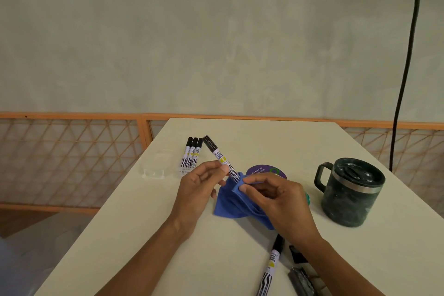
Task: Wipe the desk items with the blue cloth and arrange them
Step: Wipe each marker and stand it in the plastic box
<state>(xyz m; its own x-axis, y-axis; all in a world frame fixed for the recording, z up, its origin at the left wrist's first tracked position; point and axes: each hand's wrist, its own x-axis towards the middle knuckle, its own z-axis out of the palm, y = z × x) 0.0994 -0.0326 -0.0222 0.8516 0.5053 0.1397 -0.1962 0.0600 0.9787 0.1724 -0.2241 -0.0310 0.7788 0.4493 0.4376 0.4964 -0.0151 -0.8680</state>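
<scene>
- Reference: 12 o'clock is the far desk (264,142) edge by the wall. 6 o'clock is the person.
- Left hand (201,182): the fingers are curled. Thumb and fingertips pinch the marker (219,156) at mid-barrel.
- Right hand (276,197): the fingers are curled and pinch a fold of the cloth (230,204) around the marker's lower end. The rest of the cloth drapes onto the desk beneath both hands.
- Marker: it is held clear of the desk and tilted. Its long axis runs 11 o'clock to 5 o'clock, with the black cap at 11 and the tail inside the cloth at 5.
- Key relation: the cloth is at the 5 o'clock end, and the bare barrel extends toward 11. The wipe stroke would likely run along that axis.
- Obstruction: the left pinch lies just beside the cloth, between it and the cap. A full stroke would probably need a regrip.
- Row (191,155): 3 markers lie side by side, touching, at 11 o'clock of the left hand, with caps toward 12. The left hand is nearer. The row's right side looks the likely place for a 4th.
- Spare marker (270,269): 1 lies on the desk at 6 o'clock of the right hand, cap toward 12. The right hand is nearer.
- Mug (350,192): it stands at 3 o'clock of the right hand, well apart, handle toward 9.
</scene>
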